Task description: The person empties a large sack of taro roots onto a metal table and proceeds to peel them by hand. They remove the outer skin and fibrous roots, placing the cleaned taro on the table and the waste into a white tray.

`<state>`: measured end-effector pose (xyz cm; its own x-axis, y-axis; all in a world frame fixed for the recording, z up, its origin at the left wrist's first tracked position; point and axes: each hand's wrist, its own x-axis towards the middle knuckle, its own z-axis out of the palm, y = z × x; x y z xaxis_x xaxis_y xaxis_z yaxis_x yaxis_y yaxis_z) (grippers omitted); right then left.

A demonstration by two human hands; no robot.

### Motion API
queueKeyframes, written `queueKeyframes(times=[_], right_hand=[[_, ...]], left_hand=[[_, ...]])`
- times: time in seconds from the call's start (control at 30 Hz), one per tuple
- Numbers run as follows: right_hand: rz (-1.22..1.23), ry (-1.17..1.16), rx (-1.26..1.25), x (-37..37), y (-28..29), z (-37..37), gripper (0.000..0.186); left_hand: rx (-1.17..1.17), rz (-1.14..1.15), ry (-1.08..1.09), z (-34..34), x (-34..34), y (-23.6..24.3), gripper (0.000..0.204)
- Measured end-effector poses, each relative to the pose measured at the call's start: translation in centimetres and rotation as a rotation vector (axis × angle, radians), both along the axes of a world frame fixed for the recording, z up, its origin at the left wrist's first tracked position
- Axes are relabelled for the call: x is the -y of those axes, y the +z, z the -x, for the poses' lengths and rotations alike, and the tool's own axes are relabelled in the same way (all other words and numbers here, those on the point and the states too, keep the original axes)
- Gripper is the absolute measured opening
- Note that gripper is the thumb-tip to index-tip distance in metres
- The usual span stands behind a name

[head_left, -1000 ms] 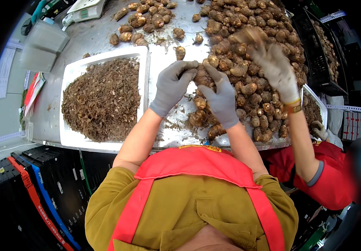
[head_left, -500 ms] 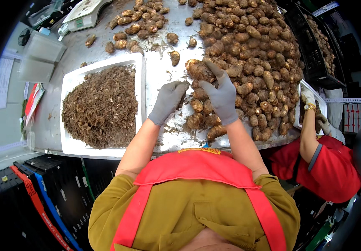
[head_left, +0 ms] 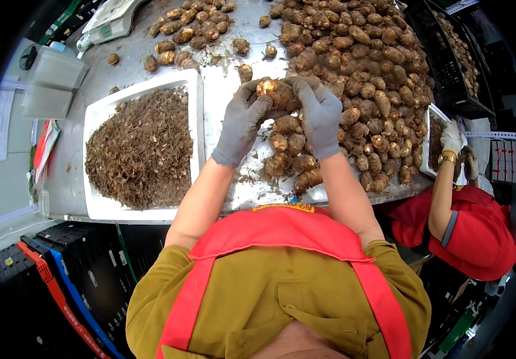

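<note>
Raised since the previous frame, the left grip (head_left: 240,124) has joined the right grip (head_left: 319,113), and I now see both closed on one brown tuber (head_left: 277,93), an end each. From here I find it over the metal worktop (head_left: 214,99), at the left edge of the tuber heap (head_left: 383,72), right of the white tray (head_left: 197,137).

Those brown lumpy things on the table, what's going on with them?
A person's gloved left hand and gloved right hand hold one brown lumpy root between them, over a metal table. A big heap of roots lies to the right, and a smaller group lies farther back. On the left, a white box holds brown stringy scraps. Over at the right, a co-worker's gloved hand is at another white box.
</note>
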<state>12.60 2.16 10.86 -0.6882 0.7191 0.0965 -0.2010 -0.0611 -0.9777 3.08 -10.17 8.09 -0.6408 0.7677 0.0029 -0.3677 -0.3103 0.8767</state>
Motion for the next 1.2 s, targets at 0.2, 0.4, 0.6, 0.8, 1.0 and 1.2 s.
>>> queueKeyframes(times=[0.2, 0.4, 0.6, 0.8, 1.0, 1.2], right_hand=[[-0.087, 0.052, 0.17, -3.8, -1.2, -0.3, 0.031], [-0.229, 0.22, -0.188, -3.6, -0.3, 0.5, 0.037], [-0.366, 0.272, 0.072, -0.4, 0.9, 1.3, 0.037], [-0.276, 0.299, -0.005, -2.6, -1.8, 1.1, 0.025], [-0.66, 0.171, -0.019, -3.0, -2.3, 0.3, 0.042], [-0.534, 0.206, -0.069, -2.6, -1.6, 0.2, 0.045]], left_hand=[[0.176, -0.293, -0.152, 0.4, 0.4, 0.6, 0.061], [0.211, -0.31, -0.186, 1.8, 0.3, 0.0, 0.066], [0.216, -0.273, -0.138, 1.5, -0.3, -0.7, 0.064], [0.294, -0.334, -0.092, 1.8, -0.3, -0.5, 0.051], [0.305, -0.305, -0.07, 2.2, -0.3, -1.0, 0.049], [0.267, -0.298, -0.066, 2.1, -0.3, -1.0, 0.049]])
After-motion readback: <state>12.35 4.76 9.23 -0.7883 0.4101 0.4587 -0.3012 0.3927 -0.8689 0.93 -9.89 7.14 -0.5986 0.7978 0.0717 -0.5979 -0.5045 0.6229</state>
